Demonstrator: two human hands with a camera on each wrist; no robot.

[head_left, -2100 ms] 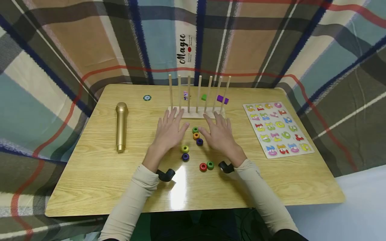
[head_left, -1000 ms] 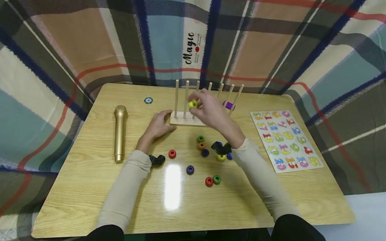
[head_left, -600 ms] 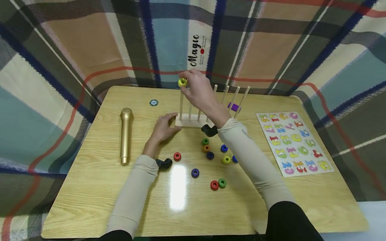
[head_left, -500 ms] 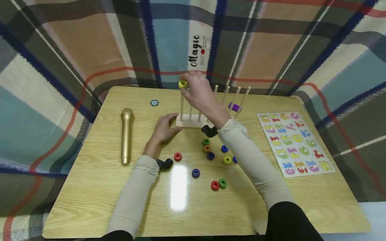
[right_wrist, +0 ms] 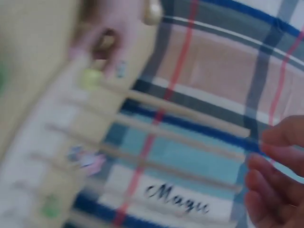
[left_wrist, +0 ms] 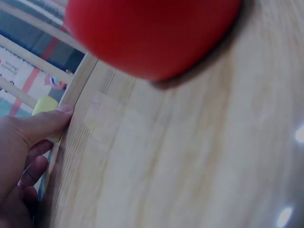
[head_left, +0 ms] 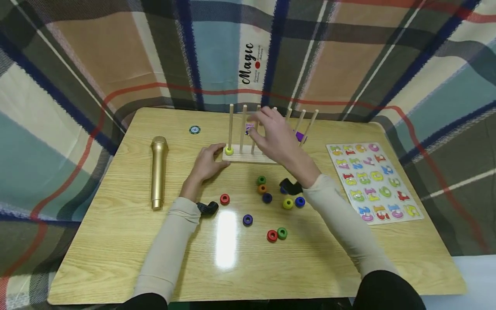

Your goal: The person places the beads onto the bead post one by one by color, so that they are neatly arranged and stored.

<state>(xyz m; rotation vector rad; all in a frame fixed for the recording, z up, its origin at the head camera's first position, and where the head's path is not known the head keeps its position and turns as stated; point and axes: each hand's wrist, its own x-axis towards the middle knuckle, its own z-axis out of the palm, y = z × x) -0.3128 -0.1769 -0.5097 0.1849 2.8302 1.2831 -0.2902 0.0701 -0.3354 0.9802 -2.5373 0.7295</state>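
A wooden peg stand (head_left: 252, 158) with several upright pegs stands towards the back of the table. My left hand (head_left: 205, 165) grips the left end of its base, thumb along the front edge and fingers round behind, as the left wrist view shows. One yellow ring (head_left: 229, 151) sits at the bottom of the leftmost peg, close to those fingers. My right hand (head_left: 276, 137) hangs in front of the middle pegs, loosely curled with nothing between its fingers. The right wrist view is blurred, with its fingertips (right_wrist: 268, 149) beside the peg tops.
In front lie loose rings: a red ring (head_left: 224, 199), a purple ring (head_left: 247, 220), a yellow ring (head_left: 287, 203), and several others. A gold microphone (head_left: 158, 172) lies left, a number puzzle board (head_left: 373, 183) right. Behind the pegs is a purple block (head_left: 300, 136).
The yellow ring, held at the leftmost peg's top half a second ago, has dropped to its base. My right hand has let go and moved right and down. The left hand stays put.
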